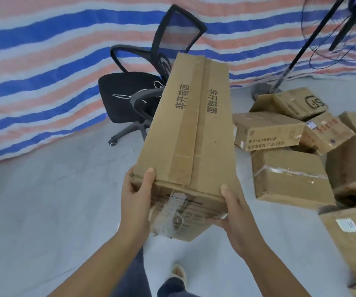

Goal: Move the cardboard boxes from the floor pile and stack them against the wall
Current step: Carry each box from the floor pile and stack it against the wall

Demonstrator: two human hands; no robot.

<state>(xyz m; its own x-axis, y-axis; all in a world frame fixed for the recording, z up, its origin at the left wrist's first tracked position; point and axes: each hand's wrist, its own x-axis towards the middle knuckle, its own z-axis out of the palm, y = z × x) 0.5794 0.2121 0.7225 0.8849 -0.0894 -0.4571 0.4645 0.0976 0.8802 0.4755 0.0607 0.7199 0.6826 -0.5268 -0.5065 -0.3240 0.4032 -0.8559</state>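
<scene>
**A:** Starting at the left, what stands by the wall?

**B:** A striped tarpaulin in blue, orange and white hangs as the backdrop. Before it, a black office chair rests on the grey floor.

**A:** And the centre?

**B:** A long cardboard box, held clear of the floor, its far end reaching in front of the chair. The left hand grips the near left corner, thumb on the top face, fingers curled round the side. The right hand grips the near right corner likewise, thumb on top, fingers beneath. The box thus lies between the two hands and extends away from them.

**A:** To the right?

**B:** The floor pile of boxes, tumbled at varied angles, just beside the held box. Behind it, a fan stand. Below, a slippered foot.
</scene>
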